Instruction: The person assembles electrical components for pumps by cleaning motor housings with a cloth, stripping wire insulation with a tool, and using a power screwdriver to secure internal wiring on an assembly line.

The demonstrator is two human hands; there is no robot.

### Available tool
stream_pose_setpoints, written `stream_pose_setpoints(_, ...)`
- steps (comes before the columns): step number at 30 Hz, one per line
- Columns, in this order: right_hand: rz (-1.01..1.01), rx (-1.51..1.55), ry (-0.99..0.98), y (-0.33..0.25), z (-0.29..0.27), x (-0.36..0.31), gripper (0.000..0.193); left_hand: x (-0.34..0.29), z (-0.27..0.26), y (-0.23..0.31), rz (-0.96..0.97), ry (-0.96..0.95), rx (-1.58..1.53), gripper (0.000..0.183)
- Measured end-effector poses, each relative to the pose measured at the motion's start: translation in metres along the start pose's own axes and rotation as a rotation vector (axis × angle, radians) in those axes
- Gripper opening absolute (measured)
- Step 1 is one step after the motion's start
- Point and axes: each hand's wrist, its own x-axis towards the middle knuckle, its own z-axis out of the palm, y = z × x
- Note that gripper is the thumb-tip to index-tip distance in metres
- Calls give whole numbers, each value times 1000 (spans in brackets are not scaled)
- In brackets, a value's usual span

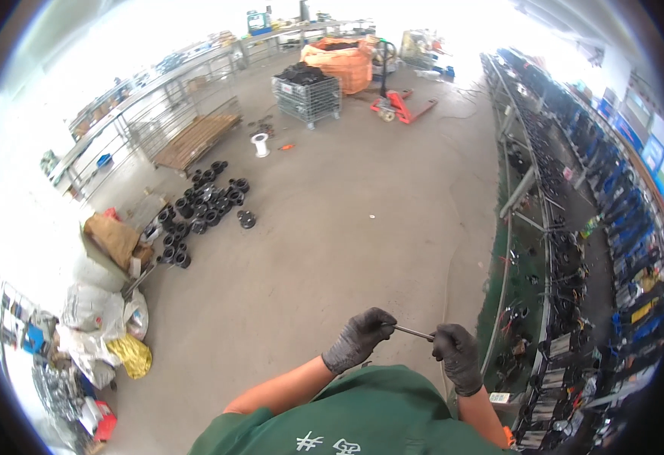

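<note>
Both my hands wear dark grey gloves and are raised in front of my green shirt. Between them runs a thin, straight metal rod, dark grey with a dull shine. My left hand is closed around its left end. At the right end, my right hand is closed on it too, with the fingers curled. What lies inside each fist is hidden, so the kind of tool or part cannot be made out.
A long rack line loaded with dark parts runs along my right. Black round parts cluster on the floor at left, near a white spool. Bags lie at lower left. Farther off stand a wire cage and red pallet jack.
</note>
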Motion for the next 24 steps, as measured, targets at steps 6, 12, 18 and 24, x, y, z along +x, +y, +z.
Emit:
stream_pose_setpoints(6,-198,-162,-37,8,-4,19,25,30,-3,-5,2,22,171,19)
stream_pose_setpoints(12,-102,-295,141,45,-55,12,17,95,46,-10,-138,-124,229,21)
stream_pose_setpoints(18,91,-82,321,59,-101,34,11,167,104,-8,-265,-209,133,17)
stream_pose_setpoints(24,161,173,452,82,-162,73,16,244,149,-17,-225,-383,-25,17)
